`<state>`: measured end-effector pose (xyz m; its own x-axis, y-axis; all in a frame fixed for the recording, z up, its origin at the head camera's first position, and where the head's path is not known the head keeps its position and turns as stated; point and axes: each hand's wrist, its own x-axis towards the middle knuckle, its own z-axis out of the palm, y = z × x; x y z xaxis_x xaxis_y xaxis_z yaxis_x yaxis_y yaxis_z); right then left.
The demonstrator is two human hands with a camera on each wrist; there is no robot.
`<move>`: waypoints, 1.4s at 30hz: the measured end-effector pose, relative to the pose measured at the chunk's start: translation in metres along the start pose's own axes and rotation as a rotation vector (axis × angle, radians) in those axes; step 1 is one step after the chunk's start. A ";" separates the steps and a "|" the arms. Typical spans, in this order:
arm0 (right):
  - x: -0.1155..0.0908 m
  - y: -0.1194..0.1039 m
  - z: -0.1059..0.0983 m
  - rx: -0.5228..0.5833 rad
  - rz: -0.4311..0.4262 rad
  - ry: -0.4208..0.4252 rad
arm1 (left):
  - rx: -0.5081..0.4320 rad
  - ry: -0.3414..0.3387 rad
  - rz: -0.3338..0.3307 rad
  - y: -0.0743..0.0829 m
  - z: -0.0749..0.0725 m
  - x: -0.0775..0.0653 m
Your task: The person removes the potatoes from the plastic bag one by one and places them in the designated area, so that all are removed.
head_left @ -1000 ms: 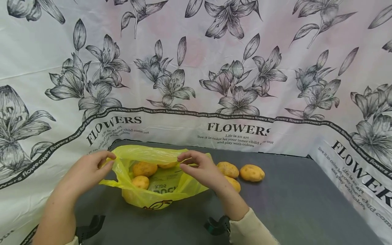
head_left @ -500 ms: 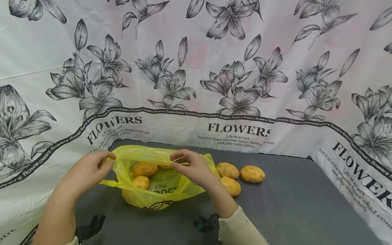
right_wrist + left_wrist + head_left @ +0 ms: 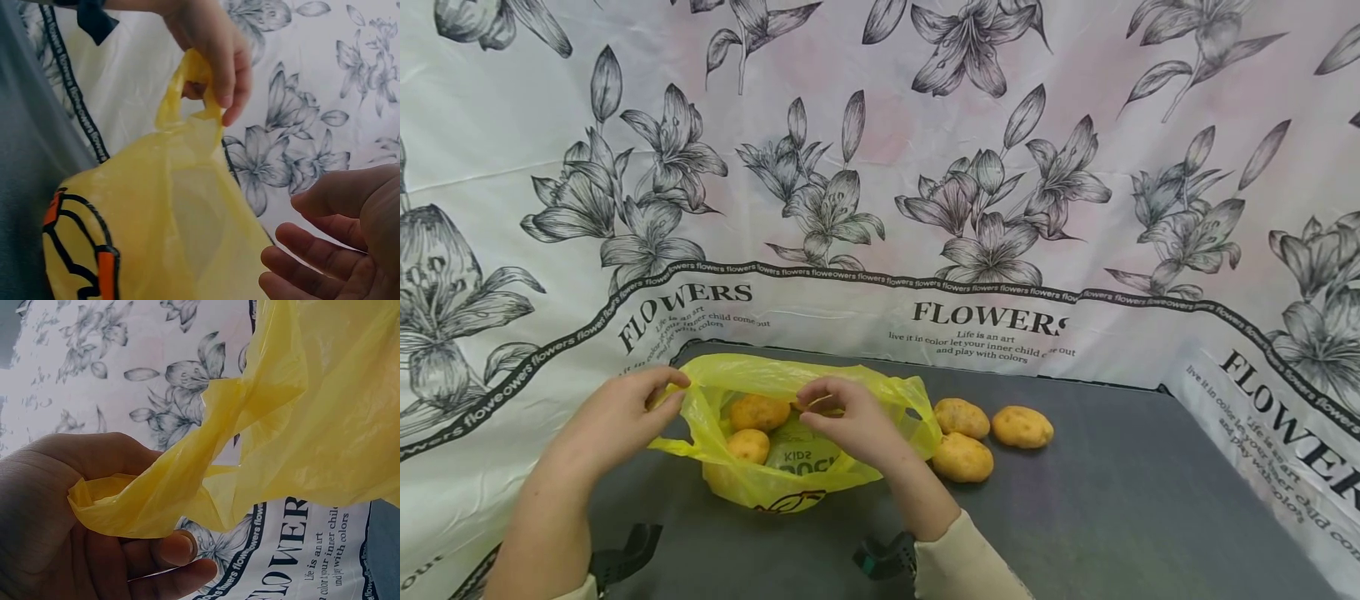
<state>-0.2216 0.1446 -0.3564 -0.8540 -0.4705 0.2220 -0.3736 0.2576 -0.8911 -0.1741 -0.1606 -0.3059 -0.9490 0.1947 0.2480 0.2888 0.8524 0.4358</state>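
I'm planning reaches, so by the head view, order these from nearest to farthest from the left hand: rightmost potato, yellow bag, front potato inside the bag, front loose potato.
From the left hand:
1. Yellow bag: held by that hand.
2. Front bagged potato: inside, toward the left.
3. Front loose potato: just right of the bag.
4. Rightmost potato: farther right and back.

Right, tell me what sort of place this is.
Probably a tabletop booth screened off indoors: flower-printed sheeting rises along the back and sides of a dark grey table, where a yellow bag sits beside three loose potatoes.
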 end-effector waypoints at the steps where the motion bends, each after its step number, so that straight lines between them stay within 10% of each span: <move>1: 0.000 0.001 0.002 -0.003 -0.002 -0.002 | -0.003 0.000 -0.001 0.000 0.000 0.000; 28: 0.007 0.041 0.055 0.058 0.105 -0.106 | -0.012 0.002 -0.003 -0.001 0.000 -0.002; 42: 0.007 0.052 0.076 -0.100 0.115 -0.060 | -0.027 -0.003 0.005 0.001 0.001 0.000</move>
<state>-0.2198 0.0904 -0.4311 -0.8710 -0.4822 0.0943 -0.3115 0.3934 -0.8650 -0.1736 -0.1587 -0.3063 -0.9481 0.2002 0.2471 0.2964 0.8381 0.4580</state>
